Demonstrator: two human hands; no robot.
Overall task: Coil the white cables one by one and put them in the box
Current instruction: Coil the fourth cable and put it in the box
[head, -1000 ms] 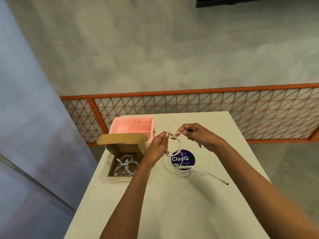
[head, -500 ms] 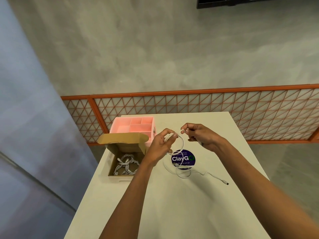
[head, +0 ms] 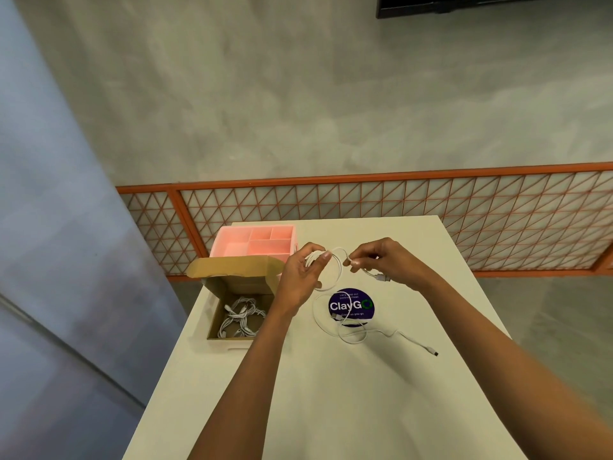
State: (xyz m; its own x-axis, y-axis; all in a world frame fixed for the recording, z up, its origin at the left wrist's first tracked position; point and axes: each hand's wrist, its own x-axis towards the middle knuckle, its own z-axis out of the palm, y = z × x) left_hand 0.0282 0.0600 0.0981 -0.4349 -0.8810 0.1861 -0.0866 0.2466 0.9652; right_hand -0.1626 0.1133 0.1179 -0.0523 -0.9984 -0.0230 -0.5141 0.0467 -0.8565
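Held the white cable (head: 339,270) above the worktop (head: 331,393), left grip (head: 300,280) curled round its loops, right grip (head: 384,262) pinching it, right of the box (head: 238,283).

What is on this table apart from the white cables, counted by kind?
Cardboard box: 1
Pink divided tray: 1
Round purple sticker: 1
Total: 3
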